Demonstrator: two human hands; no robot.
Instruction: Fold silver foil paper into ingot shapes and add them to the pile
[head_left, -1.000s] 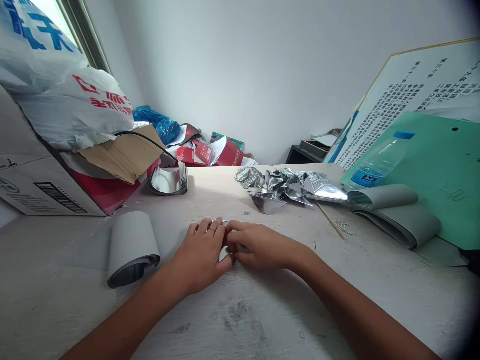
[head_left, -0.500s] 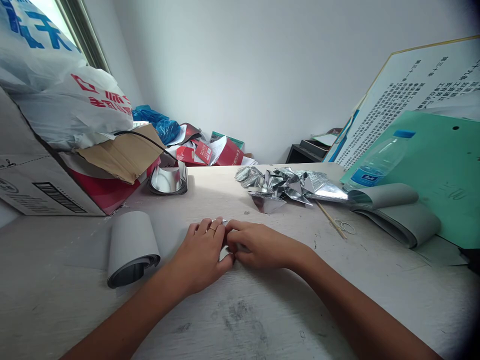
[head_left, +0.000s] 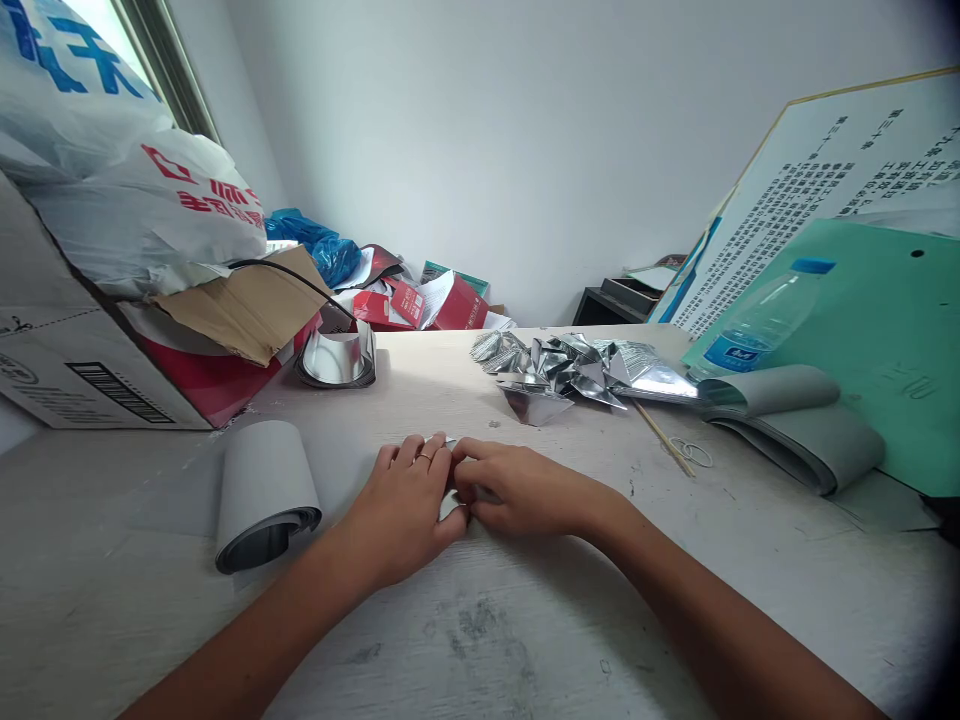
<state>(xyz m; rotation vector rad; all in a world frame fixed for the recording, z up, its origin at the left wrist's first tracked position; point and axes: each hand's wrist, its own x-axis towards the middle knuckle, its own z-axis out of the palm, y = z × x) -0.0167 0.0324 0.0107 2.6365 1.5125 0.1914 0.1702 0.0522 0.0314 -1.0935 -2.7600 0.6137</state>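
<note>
My left hand (head_left: 409, 510) rests palm down on the table, a ring on one finger. Its fingers are bent and its thumb points towards my right hand. Facing it, my right hand (head_left: 517, 490) is curled, fingertips and thumb drawn together. Between the two lies a small silvery-grey piece (head_left: 450, 505), mostly covered by my fingers; both hands press or pinch it against the tabletop. Left of my left hand stands a grey roll of sheet material (head_left: 266, 490). Beyond my hands lies a heap of folded silver foil pieces (head_left: 570, 370).
To the right are a thin wooden stick (head_left: 666, 438), a rubber band (head_left: 694, 453), a folded grey strip (head_left: 817, 430), a plastic bottle (head_left: 765, 315) and a green board (head_left: 885, 330). A cardboard box (head_left: 90, 350), bags and a silver roll (head_left: 335, 360) stand at left.
Both hands stay in the same place and pose. The view has shifted very slightly.
</note>
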